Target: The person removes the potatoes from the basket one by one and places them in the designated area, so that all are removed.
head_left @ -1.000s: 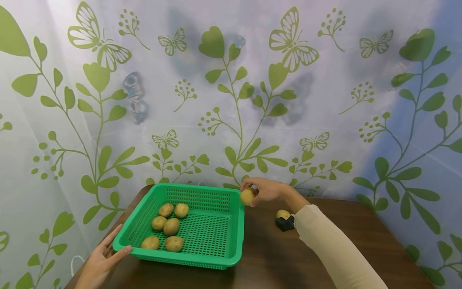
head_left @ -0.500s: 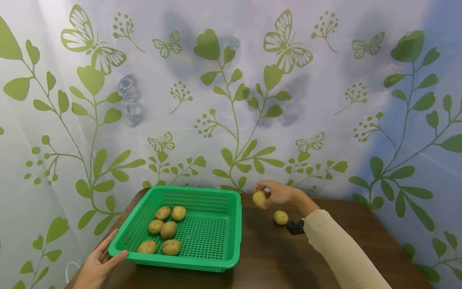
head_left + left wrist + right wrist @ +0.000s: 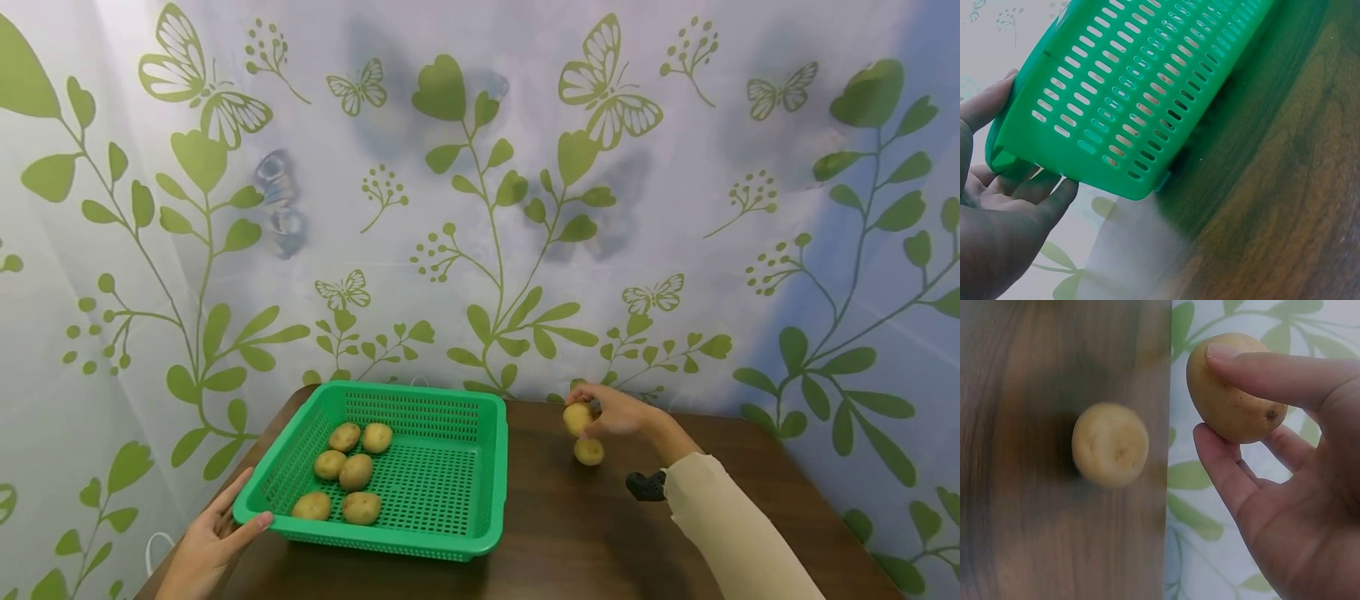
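My right hand [image 3: 617, 412] pinches a potato [image 3: 1229, 387] between thumb and fingers, raised above the table to the right of the basket. Another potato [image 3: 1110, 445] lies on the wood below it; in the head view this lower potato [image 3: 589, 452] is just under the held one. My left hand [image 3: 212, 542] grips the near left corner of a green plastic basket [image 3: 491, 467], thumb over the rim and fingers beneath it, as the left wrist view shows. Inside the basket several potatoes [image 3: 356, 472] sit toward its left side.
The brown wooden table [image 3: 555, 533] carries the basket on its left half. Behind it hangs a pale curtain [image 3: 405, 225] with green leaves and butterflies. A black wrist device [image 3: 647, 486] shows at the right sleeve.
My right hand has carried its potato rightward, from the basket's far right corner to above the potato on the table. My left hand keeps its grip on the basket.
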`<state>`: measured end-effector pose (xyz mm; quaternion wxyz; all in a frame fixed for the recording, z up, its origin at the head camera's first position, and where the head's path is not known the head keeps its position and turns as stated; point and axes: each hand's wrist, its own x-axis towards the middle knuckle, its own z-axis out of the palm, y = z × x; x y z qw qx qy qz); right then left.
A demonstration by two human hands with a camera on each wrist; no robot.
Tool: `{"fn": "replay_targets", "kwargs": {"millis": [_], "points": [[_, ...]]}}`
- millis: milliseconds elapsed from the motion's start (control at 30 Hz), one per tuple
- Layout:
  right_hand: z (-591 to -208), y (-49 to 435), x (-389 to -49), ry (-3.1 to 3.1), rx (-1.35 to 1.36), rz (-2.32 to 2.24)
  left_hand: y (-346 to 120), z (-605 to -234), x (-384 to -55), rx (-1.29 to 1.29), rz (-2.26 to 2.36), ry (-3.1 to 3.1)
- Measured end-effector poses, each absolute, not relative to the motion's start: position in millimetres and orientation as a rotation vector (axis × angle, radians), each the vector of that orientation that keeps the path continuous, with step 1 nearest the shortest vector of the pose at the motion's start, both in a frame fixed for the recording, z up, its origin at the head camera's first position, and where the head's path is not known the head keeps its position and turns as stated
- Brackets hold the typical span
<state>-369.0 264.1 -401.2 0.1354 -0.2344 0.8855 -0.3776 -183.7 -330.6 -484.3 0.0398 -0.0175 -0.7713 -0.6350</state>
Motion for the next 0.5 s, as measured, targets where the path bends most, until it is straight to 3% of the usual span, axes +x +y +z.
{"fn": "replay_targets", "kwargs": {"millis": [500], "points": [[-418, 307, -365, 2.591, -0.776, -1.095, -330, -488, -184, -0.092, -1.972, -2.286]]}}
